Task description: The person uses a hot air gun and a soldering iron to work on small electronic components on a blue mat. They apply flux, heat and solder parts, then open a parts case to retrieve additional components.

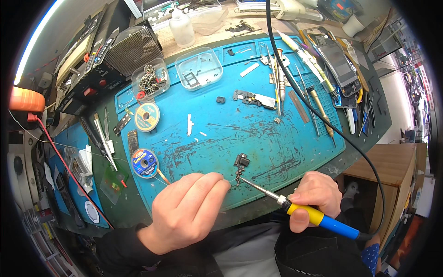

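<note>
My right hand (316, 193) grips a soldering iron (318, 218) with a yellow and blue handle. Its metal tip reaches left to a small dark flex-cable part (241, 163) lying on the blue work mat (258, 134). My left hand (187, 207) rests on the mat's near edge with its fingertips pinched together just left of that part. Whether the fingers hold the part's lower end or a thin wire I cannot tell. A black cable (323, 115) runs from the iron's handle up across the mat.
A blue wick spool (145, 162) and a yellow spool (147, 116) lie left on the mat. Two clear dishes (199, 68) of small parts stand at the back. Tweezers, screwdrivers and a phone (339, 64) lie at the right. A small circuit assembly (253, 98) sits mid-mat.
</note>
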`<action>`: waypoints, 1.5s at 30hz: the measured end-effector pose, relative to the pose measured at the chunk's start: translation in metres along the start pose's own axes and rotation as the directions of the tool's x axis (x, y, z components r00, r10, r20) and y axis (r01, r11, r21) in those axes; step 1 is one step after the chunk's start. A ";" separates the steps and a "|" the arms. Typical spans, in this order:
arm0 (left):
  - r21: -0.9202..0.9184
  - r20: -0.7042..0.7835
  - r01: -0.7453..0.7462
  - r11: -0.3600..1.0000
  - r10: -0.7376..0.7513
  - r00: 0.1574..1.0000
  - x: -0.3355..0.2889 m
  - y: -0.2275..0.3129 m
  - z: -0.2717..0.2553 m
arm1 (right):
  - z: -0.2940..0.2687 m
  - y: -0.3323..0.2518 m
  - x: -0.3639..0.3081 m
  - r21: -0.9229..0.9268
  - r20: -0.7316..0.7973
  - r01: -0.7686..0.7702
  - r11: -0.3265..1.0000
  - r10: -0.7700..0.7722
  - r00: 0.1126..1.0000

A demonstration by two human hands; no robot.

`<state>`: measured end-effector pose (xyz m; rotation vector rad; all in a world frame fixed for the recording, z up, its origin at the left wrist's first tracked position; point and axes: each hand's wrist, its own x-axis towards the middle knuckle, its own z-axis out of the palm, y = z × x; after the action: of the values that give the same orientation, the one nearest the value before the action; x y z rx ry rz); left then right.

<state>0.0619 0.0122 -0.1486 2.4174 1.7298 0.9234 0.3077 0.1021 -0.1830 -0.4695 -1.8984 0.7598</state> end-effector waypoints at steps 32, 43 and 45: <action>-0.017 -0.010 0.005 1.000 -0.006 1.000 -0.001 -0.001 -0.001 | -0.008 -0.001 0.000 0.167 -0.131 -0.219 0.961 0.241 0.962; -0.032 -0.016 0.014 0.999 -0.014 1.000 -0.002 0.000 0.000 | 0.002 -0.007 0.009 0.075 -0.167 -0.313 0.947 0.322 0.932; -0.029 -0.016 0.014 0.999 -0.014 1.000 -0.002 0.000 0.000 | 0.002 -0.008 0.009 0.065 -0.159 -0.321 0.945 0.328 0.931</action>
<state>0.0616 0.0105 -0.1498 2.3835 1.7238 0.9620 0.3025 0.1016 -0.1724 -0.8125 -1.6651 0.9382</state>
